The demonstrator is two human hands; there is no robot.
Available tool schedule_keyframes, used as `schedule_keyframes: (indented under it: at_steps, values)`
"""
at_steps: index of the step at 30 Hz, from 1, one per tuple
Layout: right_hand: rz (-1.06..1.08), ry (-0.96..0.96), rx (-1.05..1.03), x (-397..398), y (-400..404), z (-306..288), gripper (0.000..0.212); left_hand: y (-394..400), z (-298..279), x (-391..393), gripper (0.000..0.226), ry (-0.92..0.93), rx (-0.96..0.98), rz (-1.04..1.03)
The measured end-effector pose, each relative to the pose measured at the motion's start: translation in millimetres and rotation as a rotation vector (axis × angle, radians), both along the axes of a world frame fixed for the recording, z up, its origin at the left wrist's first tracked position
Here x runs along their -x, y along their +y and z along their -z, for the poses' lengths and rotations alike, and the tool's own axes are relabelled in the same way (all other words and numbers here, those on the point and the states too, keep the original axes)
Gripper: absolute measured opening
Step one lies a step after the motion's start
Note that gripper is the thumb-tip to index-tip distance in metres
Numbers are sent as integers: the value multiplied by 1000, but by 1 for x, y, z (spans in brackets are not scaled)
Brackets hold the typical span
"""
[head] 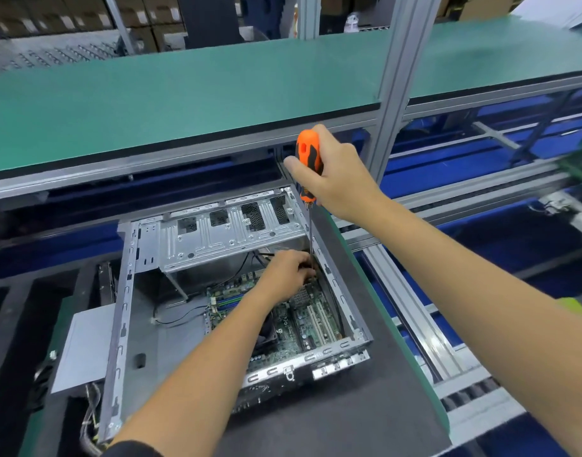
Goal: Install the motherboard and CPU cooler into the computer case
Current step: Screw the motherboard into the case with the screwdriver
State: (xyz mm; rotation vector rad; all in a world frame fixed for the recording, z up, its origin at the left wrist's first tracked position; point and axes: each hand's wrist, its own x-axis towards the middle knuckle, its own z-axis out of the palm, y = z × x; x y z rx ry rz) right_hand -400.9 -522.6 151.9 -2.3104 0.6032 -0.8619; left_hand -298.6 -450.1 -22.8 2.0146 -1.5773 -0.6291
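An open metal computer case lies on a dark mat, and the green motherboard sits inside it on the right. My right hand grips the orange and black handle of a screwdriver, held upright, its thin shaft running down into the case's far right corner. My left hand reaches into the case, its curled fingers at the shaft's lower end near the board's far edge. The tip and whatever the fingers pinch are hidden. A dark fan part shows beside my left forearm.
A drive cage spans the case's far end. A grey panel lies left of the case, with cables at its lower left. A green shelf overhangs the bench. An aluminium post and roller rails stand to the right.
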Motion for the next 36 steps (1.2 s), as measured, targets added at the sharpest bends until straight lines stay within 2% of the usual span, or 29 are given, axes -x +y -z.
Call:
schedule_keyframes:
  at_steps: [6,14,28,30,33,36]
  values:
    - [-19,28,10,0,-1,9,34,-3,8,-2,15,-53,21,-29]
    - [-16,46,23,0,-2,18,39,-4,15,-3,20,-35,28,-23]
    - [-75,55,42,6,-7,14,30,-6,20,-1,18,-17,30,-21]
    - [-113,89,59,8,-8,7,31,-6,20,0,18,-33,14,-4]
    - [-117,182,193,6,-13,-11,20,-6,21,0,20,-41,-4,12]
    - [-155,349,233,3,-18,-32,19,-5,21,0,20,-46,-12,18]
